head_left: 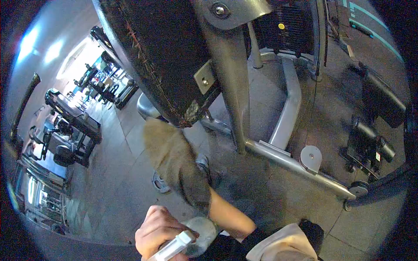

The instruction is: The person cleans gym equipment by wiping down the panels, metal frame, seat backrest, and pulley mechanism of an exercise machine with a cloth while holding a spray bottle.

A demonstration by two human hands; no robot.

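Observation:
My left hand (159,232) is closed around what looks like a spray bottle, with a white head (175,245) and a translucent round body (202,237). My right forearm (230,217) reaches up and left from a dark sleeve. A grey-brown cloth (174,161) covers my right hand, so its fingers are hidden. The cloth's blurred upper end is just below the worn lower edge of a black machine pad (161,52), whose seam is cracked; whether they touch is unclear.
A grey machine frame (289,100) with a long floor tube (278,154) stands ahead and right. Black rollers (383,89) are at the far right, other gym machines (74,122) at the left. Shoes (161,182) show below the cloth. Pale fabric (283,243) lies at the bottom.

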